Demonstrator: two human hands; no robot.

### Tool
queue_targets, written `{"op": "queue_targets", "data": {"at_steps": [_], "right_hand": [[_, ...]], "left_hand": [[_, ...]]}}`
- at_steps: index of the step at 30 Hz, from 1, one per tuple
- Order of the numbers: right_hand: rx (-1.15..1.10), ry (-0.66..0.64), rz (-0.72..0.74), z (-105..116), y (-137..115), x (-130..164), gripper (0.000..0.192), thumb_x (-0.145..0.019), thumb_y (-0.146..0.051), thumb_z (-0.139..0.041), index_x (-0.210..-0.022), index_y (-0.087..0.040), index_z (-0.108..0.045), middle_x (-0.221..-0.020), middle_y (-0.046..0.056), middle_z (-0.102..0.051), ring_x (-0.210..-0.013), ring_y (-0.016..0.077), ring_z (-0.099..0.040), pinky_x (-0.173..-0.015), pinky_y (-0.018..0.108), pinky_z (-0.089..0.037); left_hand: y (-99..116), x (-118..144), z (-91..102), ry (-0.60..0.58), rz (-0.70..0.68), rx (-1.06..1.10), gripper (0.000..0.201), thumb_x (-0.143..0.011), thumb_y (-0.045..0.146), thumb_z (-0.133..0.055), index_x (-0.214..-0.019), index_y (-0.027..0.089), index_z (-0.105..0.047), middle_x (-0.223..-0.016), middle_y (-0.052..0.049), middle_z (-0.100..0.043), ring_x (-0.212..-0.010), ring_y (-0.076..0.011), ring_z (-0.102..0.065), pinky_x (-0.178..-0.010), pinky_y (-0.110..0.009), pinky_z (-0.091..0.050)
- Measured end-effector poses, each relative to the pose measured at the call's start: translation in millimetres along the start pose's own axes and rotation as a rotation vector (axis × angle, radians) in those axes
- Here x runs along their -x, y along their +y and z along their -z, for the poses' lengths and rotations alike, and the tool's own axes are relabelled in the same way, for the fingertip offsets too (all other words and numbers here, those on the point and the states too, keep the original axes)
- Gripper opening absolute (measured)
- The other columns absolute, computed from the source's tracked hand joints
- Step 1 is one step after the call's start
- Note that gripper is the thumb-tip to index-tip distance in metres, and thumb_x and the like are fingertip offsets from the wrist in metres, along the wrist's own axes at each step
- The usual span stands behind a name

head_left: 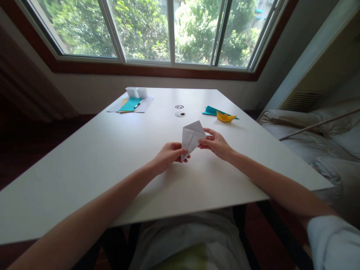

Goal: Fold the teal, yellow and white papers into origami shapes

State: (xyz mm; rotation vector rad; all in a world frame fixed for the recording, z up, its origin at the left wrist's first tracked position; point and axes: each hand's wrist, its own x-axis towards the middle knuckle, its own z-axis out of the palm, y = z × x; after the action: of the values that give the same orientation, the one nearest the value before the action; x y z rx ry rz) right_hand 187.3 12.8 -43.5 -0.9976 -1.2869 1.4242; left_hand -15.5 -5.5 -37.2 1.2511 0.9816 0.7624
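Observation:
A folded white paper [191, 137] with a pointed top is held just above the white table [98, 157]. My left hand [170, 154] pinches its lower left corner. My right hand [215, 143] grips its right edge with thumb and fingers. Both forearms reach in from the near edge of the table.
A yellow paper boat [225, 117] lies on a teal sheet [211, 110] at the back right. At the back left are teal and yellow sheets [130, 104] with a pen [137, 105] and a small white box [136, 92]. A round cable hole [180, 113] sits mid-table. Bedding [320, 138] lies to the right.

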Motion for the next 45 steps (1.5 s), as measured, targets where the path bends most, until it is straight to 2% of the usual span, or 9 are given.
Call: {"op": "queue_targets", "data": {"at_steps": [3,6,10,21,29,33,38,41,45], "right_hand": [[0.073,-0.072,-0.019,3.5,0.3,-1.3,0.048,-0.063,-0.032,-0.077,-0.105,-0.018,-0.059,-0.081,0.003,-0.069,-0.064,0.0122,-0.062,-0.059,0.025,-0.051],[0.109,-0.084,-0.001,5.8,1.7,-2.2,0.038,-0.064,-0.036,-0.075,-0.095,-0.017,-0.066,-0.088,0.006,-0.069,-0.073,0.0146,-0.063,-0.059,0.024,-0.05],[0.112,-0.077,0.003,7.7,3.9,-3.5,0.04,-0.06,-0.039,-0.077,-0.091,-0.016,-0.069,-0.086,0.007,-0.069,-0.08,0.0201,-0.063,-0.068,0.031,-0.052],[0.121,-0.03,-0.026,8.4,3.2,-5.6,0.038,-0.06,-0.043,-0.075,-0.085,-0.015,-0.069,-0.081,0.006,-0.068,-0.075,0.0193,-0.062,-0.069,0.032,-0.049],[0.609,-0.028,0.286,25.5,-7.8,-6.9,0.032,-0.067,-0.047,-0.067,-0.081,-0.017,-0.068,-0.072,0.001,-0.063,-0.067,0.0162,-0.055,-0.061,0.029,-0.044],[0.904,-0.007,0.503,28.7,-8.7,-6.6,0.025,-0.072,-0.045,-0.064,-0.071,-0.02,-0.067,-0.07,0.004,-0.062,-0.069,0.0176,-0.053,-0.061,0.029,-0.043],[1.007,-0.017,0.689,31.9,-6.2,-6.4,0.021,-0.081,-0.042,-0.057,-0.08,-0.024,-0.067,-0.08,0.006,-0.065,-0.08,0.0206,-0.055,-0.074,0.035,-0.045],[1.036,-0.056,0.743,35.1,-7.2,-5.4,0.021,-0.084,-0.04,-0.053,-0.087,-0.025,-0.068,-0.085,0.006,-0.066,-0.084,0.021,-0.054,-0.078,0.036,-0.044],[1.057,-0.063,0.77,36.5,-9.2,-3.5,0.021,-0.085,-0.038,-0.052,-0.09,-0.026,-0.068,-0.086,0.007,-0.066,-0.084,0.0212,-0.054,-0.077,0.036,-0.044]], "left_hand": [[0.4,-0.7,1.6,-0.009,-0.063,-0.122,0.016,-0.068,0.023,-0.063,-0.078,0.011,-0.066,-0.064,-0.004,-0.064,-0.051,-0.0092,-0.054,-0.051,-0.021,-0.041],[0.9,0.4,1.7,-0.038,-0.11,-0.231,0.013,-0.068,0.021,-0.059,-0.075,0.012,-0.065,-0.063,-0.004,-0.064,-0.05,-0.0094,-0.053,-0.045,-0.019,-0.037],[0.4,1.5,1.5,-0.054,-0.116,-0.272,0.012,-0.067,0.021,-0.058,-0.075,0.013,-0.064,-0.061,-0.002,-0.063,-0.05,-0.0103,-0.054,-0.043,-0.018,-0.035],[-3.3,-3.0,5.5,0.006,-0.197,-0.339,0.009,-0.067,0.02,-0.058,-0.071,0.015,-0.064,-0.06,-0.002,-0.062,-0.05,-0.0111,-0.053,-0.049,-0.022,-0.041],[0.2,-4.4,8.2,0.117,-0.179,-0.21,0.015,-0.065,0.027,-0.065,-0.073,0.014,-0.064,-0.06,0.0,-0.058,-0.052,-0.0093,-0.05,-0.047,-0.02,-0.035],[-1.4,-7.0,11.1,0.208,-0.256,-0.21,0.02,-0.064,0.029,-0.067,-0.078,0.014,-0.066,-0.062,0.0,-0.06,-0.056,-0.0107,-0.052,-0.052,-0.022,-0.038],[-2.1,-8.1,12.1,0.231,-0.308,-0.215,0.023,-0.064,0.025,-0.067,-0.084,0.013,-0.066,-0.069,-0.002,-0.064,-0.064,-0.0127,-0.056,-0.058,-0.023,-0.041],[-1.2,-8.4,11.4,0.218,-0.268,-0.12,0.028,-0.063,0.025,-0.069,-0.089,0.014,-0.065,-0.072,-0.002,-0.064,-0.067,-0.0133,-0.058,-0.062,-0.025,-0.044],[-0.4,-9.2,11.0,0.21,-0.23,-0.033,0.026,-0.065,0.029,-0.07,-0.084,0.014,-0.065,-0.072,-0.002,-0.063,-0.07,-0.0135,-0.059,-0.067,-0.026,-0.045]]}}
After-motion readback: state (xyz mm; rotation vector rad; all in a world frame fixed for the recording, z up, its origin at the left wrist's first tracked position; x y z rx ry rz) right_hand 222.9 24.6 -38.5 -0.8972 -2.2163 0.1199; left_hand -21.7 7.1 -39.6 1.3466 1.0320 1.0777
